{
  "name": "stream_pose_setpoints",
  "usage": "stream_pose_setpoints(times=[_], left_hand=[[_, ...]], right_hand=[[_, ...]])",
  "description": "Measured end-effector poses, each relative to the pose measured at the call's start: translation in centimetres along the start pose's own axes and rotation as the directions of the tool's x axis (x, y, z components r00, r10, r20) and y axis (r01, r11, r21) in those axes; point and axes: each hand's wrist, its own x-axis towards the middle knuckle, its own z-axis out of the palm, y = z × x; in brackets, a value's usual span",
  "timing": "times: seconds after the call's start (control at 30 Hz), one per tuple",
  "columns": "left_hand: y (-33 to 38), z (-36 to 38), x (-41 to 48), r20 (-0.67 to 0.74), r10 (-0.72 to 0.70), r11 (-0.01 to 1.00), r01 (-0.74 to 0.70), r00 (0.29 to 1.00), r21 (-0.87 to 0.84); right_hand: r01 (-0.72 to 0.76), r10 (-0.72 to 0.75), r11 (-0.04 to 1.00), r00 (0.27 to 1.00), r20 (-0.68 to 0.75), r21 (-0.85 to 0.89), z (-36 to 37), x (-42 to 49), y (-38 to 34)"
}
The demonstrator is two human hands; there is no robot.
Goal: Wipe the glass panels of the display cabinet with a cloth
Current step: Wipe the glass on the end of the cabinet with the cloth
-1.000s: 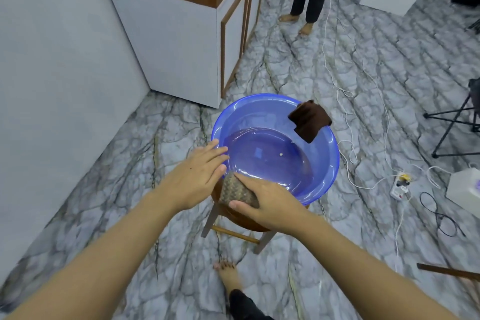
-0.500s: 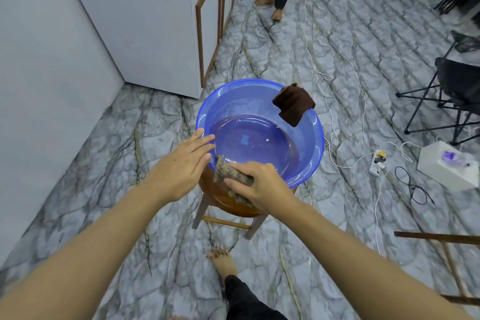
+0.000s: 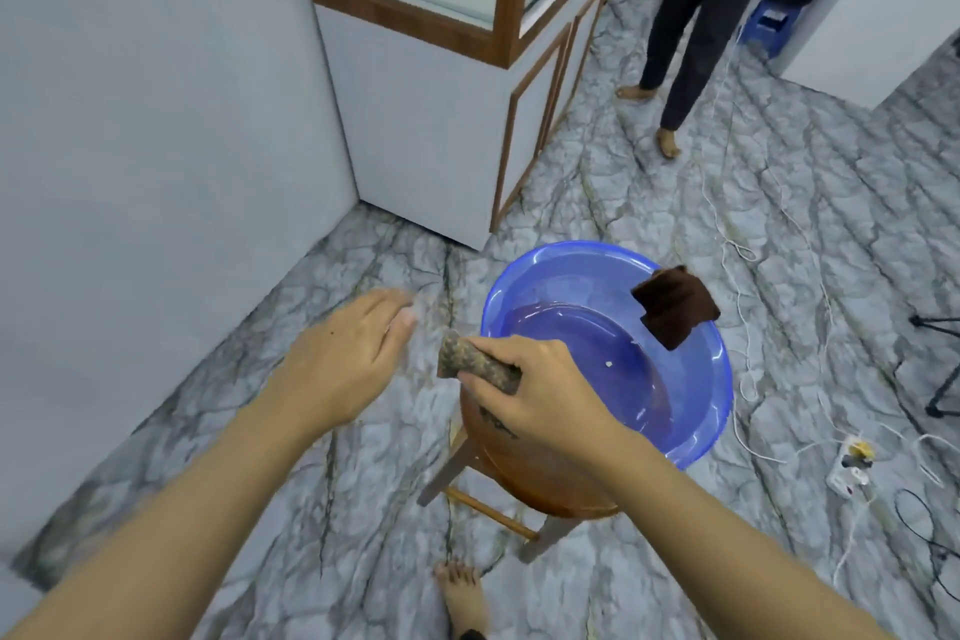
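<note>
At the near rim of the blue basin [image 3: 561, 255], keep the patterned cloth [image 3: 475, 361] folded and firmly gripped for the carry to the display cabinet [image 3: 431, 120] beyond the basin. The right hand [image 3: 540, 390] pinches the cloth between thumb and curled fingers. The left hand [image 3: 343, 353], left of the basin, is spread and holds nothing.

Open floor [image 3: 363, 483] between basin [image 3: 701, 431] and display cabinet [image 3: 415, 120].

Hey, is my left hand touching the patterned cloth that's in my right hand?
Apart. The head view shows floor between the left hand and the patterned cloth, which only the right hand grips.
</note>
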Motion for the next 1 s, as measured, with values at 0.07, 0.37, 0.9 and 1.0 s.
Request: stream_pose_setpoints(times=[0.07, 0.37, 0.9, 1.0], left_hand=[[-1.3, -2.4, -1.7, -0.042, -0.1, 0.994, 0.101, 0.994, 0.034], [-8.6, -14.0, -16.5, -0.267, -0.551, 0.813, 0.58, 0.791, 0.041], [-7.4, -33.0, -39.2, -0.706, -0.68, 0.245, 0.969, 0.198, 0.035], [-6.9, -35.2, -40.3, -0.875, -0.444, 0.157, 0.978, 0.193, 0.136]], right_hand=[[0.084, -0.085, 0.996, 0.994, 0.069, 0.017, 1.1, 2.7, -2.0], [0.486, -0.523, 0.852, 0.781, 0.341, 0.192, 9.5, 12.7, -16.0], [0.62, -0.952, 0.291, 0.263, 0.157, 0.729, 24.6, 14.4, -51.3], [0.586, -0.97, 0.177, 0.242, 0.038, 0.791, 25.1, 14.1, -55.9]])
